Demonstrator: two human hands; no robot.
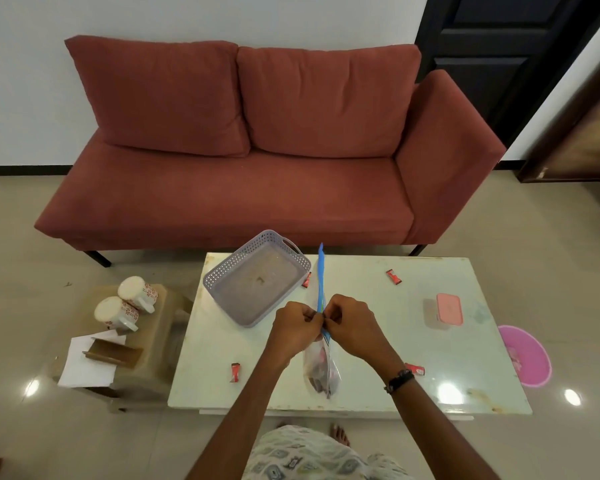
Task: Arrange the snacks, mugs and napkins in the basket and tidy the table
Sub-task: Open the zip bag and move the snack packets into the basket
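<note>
Nearest: patterned light clothing and a bare foot below the worktop edge. Two forearms reaching forward over the white glossy worktop [361, 278], a dark beaded bracelet [399, 380] on the right wrist.

Left hand [297, 329] and right hand [352, 325] close together above the worktop's middle, fingers of both curled inward, each grip pinching the blue seal strip of a clear plastic zip bag [321, 370]. Bag hanging below the hands, holding red and dark wrapped snacks; blue strip standing up past the hands toward the sofa.

On the worktop: small red snack wrapper [235, 372] at near left, another red wrapper [414, 369] beside the right wrist, a third red wrapper [394, 276] farther right, a fourth [306, 280] just beside the basket. Pink-lidded rectangular plastic box [448, 309] toward the right side. Grey perforated plastic basket [257, 277] at far left corner, only crumbs inside.

Left of the worktop, a low brown stool [160, 341] bearing two white floral mugs [130, 304] on their sides, a cardboard napkin holder [113, 353] and white paper napkins [89, 367]. Pink round plastic bin [527, 356] on the floor at right.

Beyond, a red fabric sofa [257, 161] against a white wall; dark door [499, 46] at far right.
</note>
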